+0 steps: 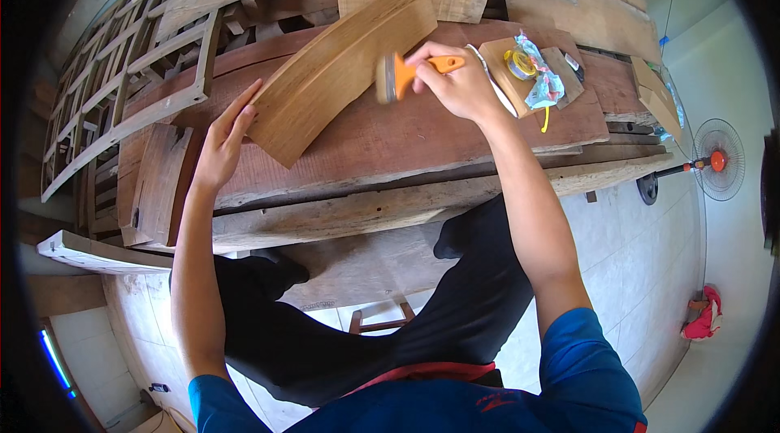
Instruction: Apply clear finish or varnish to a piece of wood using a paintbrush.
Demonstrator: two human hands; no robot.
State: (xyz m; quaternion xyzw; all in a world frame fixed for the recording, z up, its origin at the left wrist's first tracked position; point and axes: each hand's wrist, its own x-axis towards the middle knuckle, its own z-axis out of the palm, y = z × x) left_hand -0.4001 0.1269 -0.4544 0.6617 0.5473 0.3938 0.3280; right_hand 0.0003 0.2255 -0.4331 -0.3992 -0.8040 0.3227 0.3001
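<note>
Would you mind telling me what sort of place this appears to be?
Probably a small woodworking space: the right hand holds an orange-handled brush by a curved wooden board, with stacked timber and a slatted wooden frame around.

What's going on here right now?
A person's left hand holds the near end of a curved wooden board over a reddish-brown plank. The right hand holds an orange-handled brush at the board's right edge; whether the blurred bristles touch it is unclear. A yellow roll sits to the right.

Brush bristles [382, 80] blurred, handle [449, 64] partly hid by R hand [452, 85], dark obj [770, 189] cut off @ R edge.
</note>
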